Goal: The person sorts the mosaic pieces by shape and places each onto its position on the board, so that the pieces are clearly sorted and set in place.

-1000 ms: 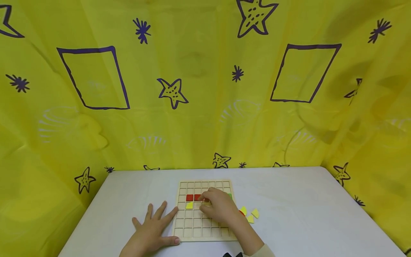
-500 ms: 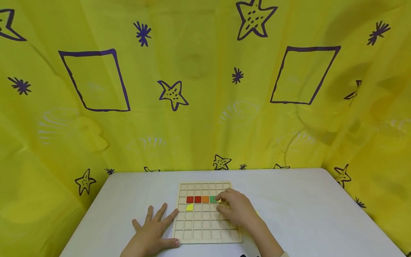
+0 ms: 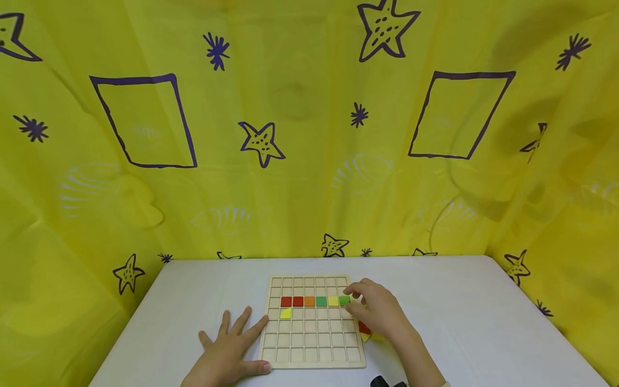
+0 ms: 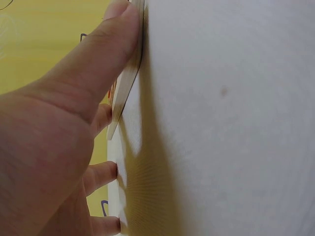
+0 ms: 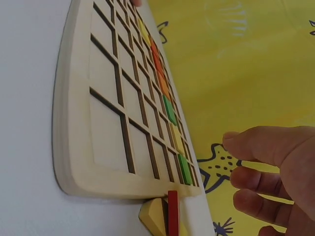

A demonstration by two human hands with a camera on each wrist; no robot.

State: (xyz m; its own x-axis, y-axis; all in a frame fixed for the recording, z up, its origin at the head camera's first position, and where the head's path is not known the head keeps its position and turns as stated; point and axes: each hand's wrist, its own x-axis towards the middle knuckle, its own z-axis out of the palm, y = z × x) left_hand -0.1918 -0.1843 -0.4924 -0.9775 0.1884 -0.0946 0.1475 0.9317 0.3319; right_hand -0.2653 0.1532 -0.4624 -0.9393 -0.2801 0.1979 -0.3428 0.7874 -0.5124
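A wooden grid board (image 3: 310,355) lies on the table. One row holds red (image 3: 286,301), red, orange (image 3: 309,301), green (image 3: 321,301), yellow (image 3: 333,301) and green (image 3: 344,300) tiles. A yellow piece with one rounded corner (image 3: 286,313) sits in the row below. My left hand (image 3: 227,346) rests spread beside the board; its thumb (image 4: 93,54) touches the near left corner and a fingertip meets the left edge. My right hand (image 3: 382,309) hovers at the row's right end, thumb and fingers apart with nothing between them in the right wrist view.
Loose pieces, a red one (image 5: 173,212) and yellow ones (image 5: 154,216), lie against the board's right edge, partly under my right hand in the head view. A yellow patterned curtain (image 3: 300,209) hangs behind the white table (image 3: 483,322).
My right hand has moved rightward along the tile row, uncovering the orange, green and yellow tiles and then the last green one. The left hand has stayed in place.
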